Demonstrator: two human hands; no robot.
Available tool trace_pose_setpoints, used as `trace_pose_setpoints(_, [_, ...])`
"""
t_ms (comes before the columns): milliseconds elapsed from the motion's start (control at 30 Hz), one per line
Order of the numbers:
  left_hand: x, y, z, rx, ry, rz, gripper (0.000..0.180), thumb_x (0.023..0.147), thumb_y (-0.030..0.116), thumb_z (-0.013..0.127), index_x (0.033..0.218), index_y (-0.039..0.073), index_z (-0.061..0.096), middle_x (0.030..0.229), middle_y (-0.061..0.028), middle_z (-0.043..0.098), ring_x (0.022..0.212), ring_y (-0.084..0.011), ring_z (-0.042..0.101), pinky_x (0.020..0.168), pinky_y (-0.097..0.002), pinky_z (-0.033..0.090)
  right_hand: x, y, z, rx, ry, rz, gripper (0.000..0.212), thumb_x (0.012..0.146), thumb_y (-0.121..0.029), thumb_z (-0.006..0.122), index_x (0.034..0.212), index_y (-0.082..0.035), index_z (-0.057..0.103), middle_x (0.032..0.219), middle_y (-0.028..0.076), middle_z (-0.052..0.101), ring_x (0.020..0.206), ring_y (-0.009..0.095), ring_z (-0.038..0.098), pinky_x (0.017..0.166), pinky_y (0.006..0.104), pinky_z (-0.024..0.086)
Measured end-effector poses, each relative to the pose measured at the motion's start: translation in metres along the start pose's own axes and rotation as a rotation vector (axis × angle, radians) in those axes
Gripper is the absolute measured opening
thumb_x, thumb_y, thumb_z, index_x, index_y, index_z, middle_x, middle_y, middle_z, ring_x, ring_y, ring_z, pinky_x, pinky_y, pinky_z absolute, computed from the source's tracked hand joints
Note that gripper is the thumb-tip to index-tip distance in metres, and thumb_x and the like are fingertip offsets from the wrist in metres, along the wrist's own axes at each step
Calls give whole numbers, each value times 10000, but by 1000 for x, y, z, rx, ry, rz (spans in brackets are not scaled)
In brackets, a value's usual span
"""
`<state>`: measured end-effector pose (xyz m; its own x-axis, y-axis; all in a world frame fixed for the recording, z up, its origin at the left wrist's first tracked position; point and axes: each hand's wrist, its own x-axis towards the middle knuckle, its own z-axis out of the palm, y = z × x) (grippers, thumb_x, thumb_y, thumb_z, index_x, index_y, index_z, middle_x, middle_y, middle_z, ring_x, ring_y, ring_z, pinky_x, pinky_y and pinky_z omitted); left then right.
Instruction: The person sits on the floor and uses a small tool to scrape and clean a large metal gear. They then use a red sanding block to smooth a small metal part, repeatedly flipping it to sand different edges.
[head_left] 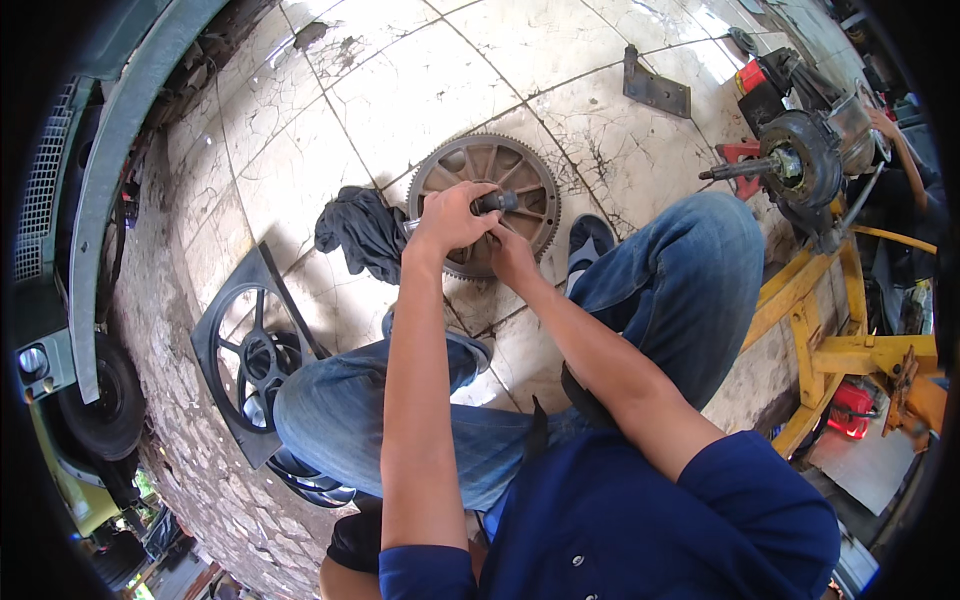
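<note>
A round toothed flywheel (pixel 537 183) with radial ribs lies flat on the tiled floor between my feet. Over its middle, my left hand (pixel 455 216) is closed around a dark cylindrical tool (pixel 497 201), whose blunt black end sticks out to the right. A bit of shiny metal shows at the left side of that hand. Just below the tool, my right hand (pixel 513 256) has its fingers drawn together near the flywheel's centre; what they grip is hidden. A crumpled black cloth (pixel 360 232) lies left of the flywheel, close to my left wrist.
A black fan shroud (pixel 262 262) leans by my left knee. Ahead to the right lies a dark metal bracket (pixel 657 93). A hub assembly (pixel 800 165) and a yellow steel frame (pixel 800 315) stand at the right, near another person's arm (pixel 905 150). Vehicle parts line the left.
</note>
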<state>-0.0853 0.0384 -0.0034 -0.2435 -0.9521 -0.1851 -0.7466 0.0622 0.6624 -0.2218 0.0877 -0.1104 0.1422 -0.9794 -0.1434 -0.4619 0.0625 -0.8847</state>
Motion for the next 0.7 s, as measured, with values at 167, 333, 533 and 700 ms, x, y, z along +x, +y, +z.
trace_pose_setpoints(167, [-1,6,2,87,38,-12,428,816,302,672,1231,204,632,1214,-60,636,1164,-241,576,1133,-571,152,3,3,1,26,34,-27,429,811,-46,528,1219,-131,625,992,231,657,963,402,628,810,447,495])
trace_pose_setpoints(333, [2,5,2,120,9,-42,436,794,319,713,1196,165,643,1199,-64,647,1157,-247,580,1111,-517,232,5,10,4,-8,22,-18,448,805,-16,507,1222,-130,626,987,231,658,962,401,629,813,444,498])
trace_pose_setpoints(533, [5,-5,2,-2,-84,-87,427,783,314,733,1175,180,633,1149,-78,663,1139,-257,590,1104,-590,200,-3,6,3,-15,29,-26,441,803,5,488,1205,-111,630,1010,241,651,970,415,619,821,459,491])
trace_pose_setpoints(700, [-1,2,4,76,-1,-79,448,768,334,748,1167,157,647,1049,-97,700,1021,-281,642,1016,-372,362,-4,11,4,-15,25,-68,441,814,-2,487,1222,-110,614,1018,242,648,976,423,611,821,471,486])
